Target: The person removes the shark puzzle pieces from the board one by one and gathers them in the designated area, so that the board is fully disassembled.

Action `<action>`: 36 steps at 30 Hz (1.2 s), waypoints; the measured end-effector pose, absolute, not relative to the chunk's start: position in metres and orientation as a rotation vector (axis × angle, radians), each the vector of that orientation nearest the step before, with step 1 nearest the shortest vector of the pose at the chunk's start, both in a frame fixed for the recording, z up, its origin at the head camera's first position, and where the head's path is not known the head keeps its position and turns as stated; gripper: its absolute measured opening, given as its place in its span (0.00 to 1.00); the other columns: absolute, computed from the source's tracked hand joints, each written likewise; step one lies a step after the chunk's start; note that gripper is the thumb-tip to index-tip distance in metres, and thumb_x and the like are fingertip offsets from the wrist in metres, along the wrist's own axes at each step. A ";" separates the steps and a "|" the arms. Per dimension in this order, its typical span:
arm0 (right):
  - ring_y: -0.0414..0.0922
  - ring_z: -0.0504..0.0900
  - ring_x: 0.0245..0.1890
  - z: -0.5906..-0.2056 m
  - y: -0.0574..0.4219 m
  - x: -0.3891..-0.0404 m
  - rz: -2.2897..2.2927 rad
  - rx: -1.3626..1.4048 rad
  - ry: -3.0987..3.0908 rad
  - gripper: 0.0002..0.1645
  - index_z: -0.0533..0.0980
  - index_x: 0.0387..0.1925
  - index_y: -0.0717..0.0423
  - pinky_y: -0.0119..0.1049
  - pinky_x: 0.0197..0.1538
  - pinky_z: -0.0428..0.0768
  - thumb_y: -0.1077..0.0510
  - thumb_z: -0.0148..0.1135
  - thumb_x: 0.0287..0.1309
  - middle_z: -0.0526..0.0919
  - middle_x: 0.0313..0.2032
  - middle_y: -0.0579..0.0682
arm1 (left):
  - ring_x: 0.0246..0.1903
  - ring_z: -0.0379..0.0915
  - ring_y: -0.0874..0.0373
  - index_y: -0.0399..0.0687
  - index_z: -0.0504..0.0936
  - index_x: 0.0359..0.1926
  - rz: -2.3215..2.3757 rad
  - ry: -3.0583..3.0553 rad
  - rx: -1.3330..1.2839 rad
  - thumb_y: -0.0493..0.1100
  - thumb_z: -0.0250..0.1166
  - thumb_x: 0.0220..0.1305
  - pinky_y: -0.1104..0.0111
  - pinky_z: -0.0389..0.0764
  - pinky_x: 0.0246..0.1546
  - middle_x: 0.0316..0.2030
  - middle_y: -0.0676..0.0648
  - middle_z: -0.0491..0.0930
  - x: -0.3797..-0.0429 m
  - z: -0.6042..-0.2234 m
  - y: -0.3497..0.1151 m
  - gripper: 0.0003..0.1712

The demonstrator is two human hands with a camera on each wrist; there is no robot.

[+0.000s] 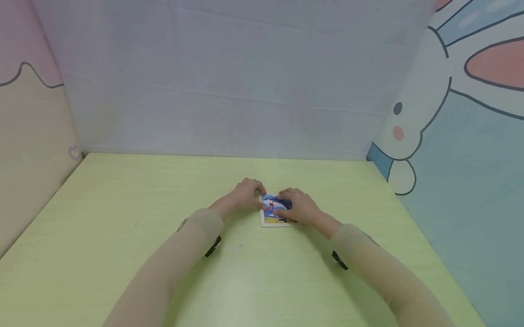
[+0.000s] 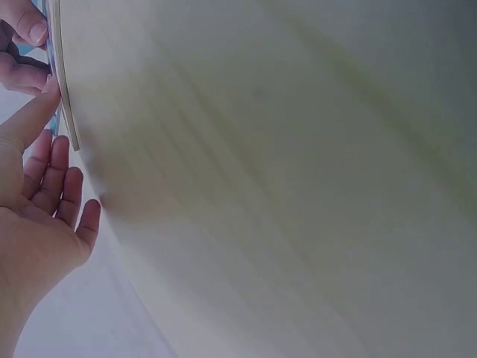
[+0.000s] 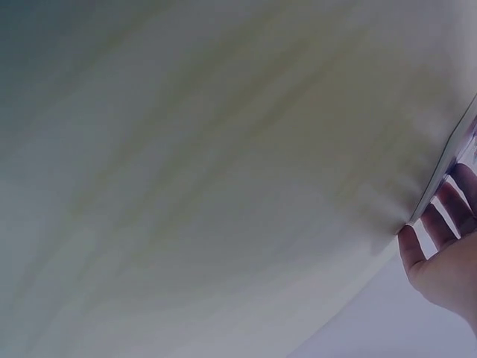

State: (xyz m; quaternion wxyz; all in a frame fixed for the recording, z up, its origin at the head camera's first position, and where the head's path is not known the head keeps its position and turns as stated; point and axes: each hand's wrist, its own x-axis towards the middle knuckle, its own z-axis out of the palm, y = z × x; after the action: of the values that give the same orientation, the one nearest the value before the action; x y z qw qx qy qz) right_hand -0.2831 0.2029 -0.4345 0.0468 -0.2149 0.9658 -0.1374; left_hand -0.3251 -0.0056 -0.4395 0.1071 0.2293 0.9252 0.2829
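A small square picture board (image 1: 268,221) with a white border and a colourful cartoon scene lies flat on the table. My left hand (image 1: 247,194) is at its left edge, thumb and forefinger spread apart there. In the left wrist view, one digit of the left hand (image 2: 37,183) reaches the board's edge (image 2: 64,82), and the other fingers are loosely bent. Over the right part of the picture lies my right hand (image 1: 302,207), covering that side, its thumb and fingers spread across the surface. The right wrist view has the right hand's fingers (image 3: 445,224) along the board's edge (image 3: 440,175).
The pale yellow-green table (image 1: 157,187) extends around both arms. A whitish cloth wall (image 1: 223,77) rises behind it. Printed panels stand at both sides, the right one showing a cartoon rabbit (image 1: 417,103). Dark straps (image 1: 213,246) show beneath the sleeves.
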 end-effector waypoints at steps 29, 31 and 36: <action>0.53 0.59 0.68 -0.436 0.218 -0.290 -0.358 -0.781 2.753 0.48 0.63 0.68 0.48 0.55 0.66 0.59 0.34 0.64 0.50 0.61 0.69 0.49 | 0.38 0.75 0.57 0.49 0.82 0.35 1.090 2.640 0.792 0.41 0.64 0.61 0.65 0.75 0.45 0.36 0.51 0.82 -0.330 -0.425 -0.028 0.02; 0.53 0.58 0.68 -0.435 0.218 -0.290 -0.350 -0.779 2.738 0.48 0.62 0.68 0.47 0.54 0.66 0.58 0.34 0.65 0.49 0.60 0.69 0.48 | 0.38 0.75 0.57 0.50 0.82 0.35 1.079 2.643 0.766 0.42 0.64 0.62 0.65 0.76 0.44 0.35 0.52 0.82 -0.331 -0.423 -0.033 0.02; 0.54 0.58 0.68 -0.435 0.219 -0.290 -0.335 -0.795 2.731 0.49 0.60 0.69 0.46 0.54 0.67 0.57 0.34 0.65 0.49 0.59 0.70 0.49 | 0.36 0.75 0.57 0.47 0.82 0.36 1.077 2.627 0.743 0.41 0.64 0.62 0.66 0.76 0.41 0.34 0.50 0.81 -0.332 -0.418 -0.048 0.03</action>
State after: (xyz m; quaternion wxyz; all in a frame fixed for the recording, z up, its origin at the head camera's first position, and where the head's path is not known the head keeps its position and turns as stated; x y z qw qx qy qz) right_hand -0.2903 0.2191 -0.4346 0.1386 -0.2748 0.9444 -0.1159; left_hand -0.3325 -0.0480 -0.4184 0.1031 0.2517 0.8904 0.3650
